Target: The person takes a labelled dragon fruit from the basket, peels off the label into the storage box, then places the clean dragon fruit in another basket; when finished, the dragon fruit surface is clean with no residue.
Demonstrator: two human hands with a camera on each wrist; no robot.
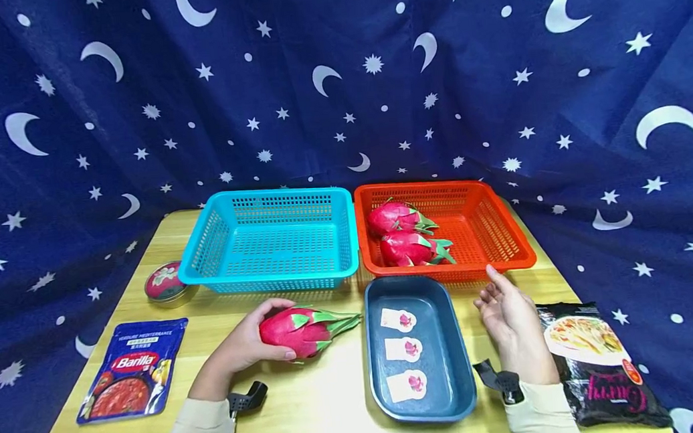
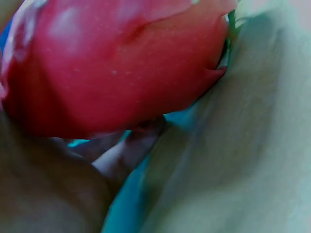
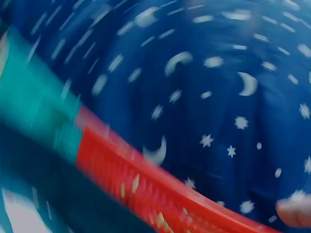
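Observation:
My left hand (image 1: pixel 248 341) grips a dragon fruit (image 1: pixel 299 332) from its left side, thumb below and fingers over the top, with the green leafy tip pointing right. Up close in the left wrist view, the red skin of the dragon fruit (image 2: pixel 116 68) fills the upper part, the fingers curving beneath it. My right hand (image 1: pixel 511 322) is held relaxed with its palm turned inward and nothing in it, between the dark blue tray (image 1: pixel 462 369) and a black noodle packet (image 1: pixel 612 396). Three dragon-fruit picture cards (image 1: pixel 399 351) lie in a column inside that tray.
Behind, a turquoise basket (image 1: pixel 269 280) stands beside a red basket (image 1: pixel 474 224), which holds two dragon fruits (image 1: pixel 406 248). A round tin (image 1: pixel 164 283) and a blue Barilla pouch (image 1: pixel 134 369) lie at the left. A starry blue curtain (image 1: pixel 292 133) hangs behind the table.

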